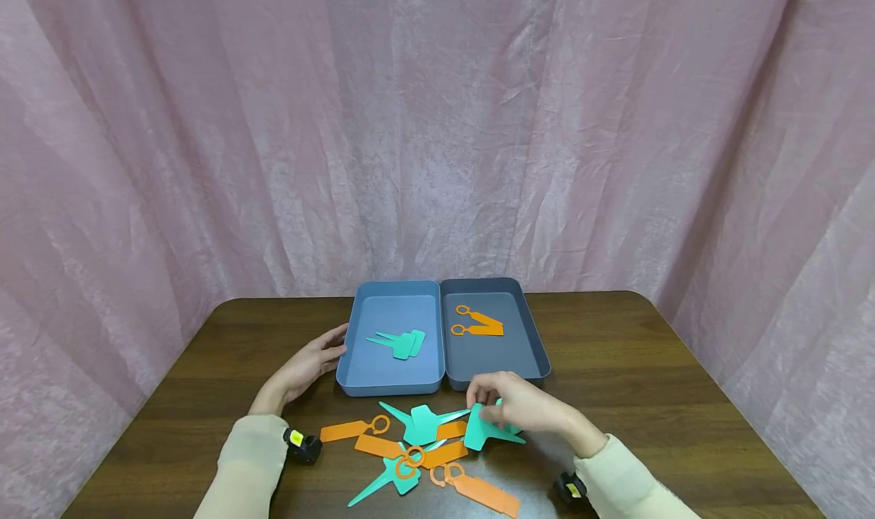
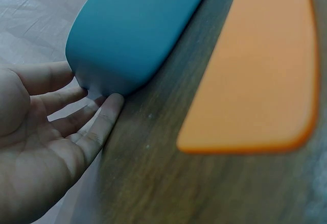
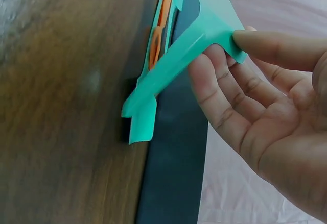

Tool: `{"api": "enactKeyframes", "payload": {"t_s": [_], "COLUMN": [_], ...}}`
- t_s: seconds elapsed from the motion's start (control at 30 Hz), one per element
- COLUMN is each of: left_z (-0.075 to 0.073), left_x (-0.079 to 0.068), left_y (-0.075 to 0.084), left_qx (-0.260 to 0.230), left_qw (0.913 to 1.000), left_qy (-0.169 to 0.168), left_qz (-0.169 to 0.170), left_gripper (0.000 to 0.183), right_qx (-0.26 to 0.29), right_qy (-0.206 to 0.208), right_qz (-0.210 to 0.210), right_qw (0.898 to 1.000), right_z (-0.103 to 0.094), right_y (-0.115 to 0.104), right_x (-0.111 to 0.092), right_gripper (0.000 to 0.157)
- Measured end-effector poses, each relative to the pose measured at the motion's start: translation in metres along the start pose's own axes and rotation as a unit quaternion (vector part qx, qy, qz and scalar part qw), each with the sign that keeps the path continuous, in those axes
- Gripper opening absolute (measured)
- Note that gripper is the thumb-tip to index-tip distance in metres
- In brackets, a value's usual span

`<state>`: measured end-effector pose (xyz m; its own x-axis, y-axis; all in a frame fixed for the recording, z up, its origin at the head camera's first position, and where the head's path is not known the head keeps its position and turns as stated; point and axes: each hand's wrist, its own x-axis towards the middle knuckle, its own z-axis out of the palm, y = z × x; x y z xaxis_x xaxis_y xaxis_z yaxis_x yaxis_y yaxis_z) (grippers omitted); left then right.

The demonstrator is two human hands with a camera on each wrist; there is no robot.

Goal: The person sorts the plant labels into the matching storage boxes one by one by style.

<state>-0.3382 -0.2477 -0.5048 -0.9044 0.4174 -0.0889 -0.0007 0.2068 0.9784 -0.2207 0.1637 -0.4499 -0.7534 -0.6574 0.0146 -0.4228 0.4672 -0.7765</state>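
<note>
In the head view, the left hand touches the left side of a light-blue rectangular tray; two green tags lie inside. The right hand pinches a flat green T-shaped tag just near of a dark-grey rectangular tray holding two flat orange ring-ended tags. More green and orange tags lie on the near brown wooden surface.

The left wrist view shows extended fingers against the tray's wall.

In the right wrist view, thumb and fingers grip the green tag's edge.
</note>
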Motion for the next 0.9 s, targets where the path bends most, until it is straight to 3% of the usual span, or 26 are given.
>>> {"api": "enactKeyframes", "payload": {"t_s": [0.47,0.9], "left_z": [0.0,0.0], "left_x": [-0.002,0.0], "left_y": [0.002,0.001], "left_qx": [0.0,0.003], "left_qw": [1.0,1.0], "left_qy": [-0.001,-0.007], "left_qz": [0.002,0.004], "left_gripper": [0.062,0.062], "right_qx": [0.04,0.114], "right_qy": [0.02,0.074], "right_qz": [-0.003,-0.009], "right_qw": [0.999,0.991], "right_z": [-0.008,-0.011], "right_y": [0.001,0.004], "right_x": [-0.001,0.002], "right_gripper": [0.012,0.014]}}
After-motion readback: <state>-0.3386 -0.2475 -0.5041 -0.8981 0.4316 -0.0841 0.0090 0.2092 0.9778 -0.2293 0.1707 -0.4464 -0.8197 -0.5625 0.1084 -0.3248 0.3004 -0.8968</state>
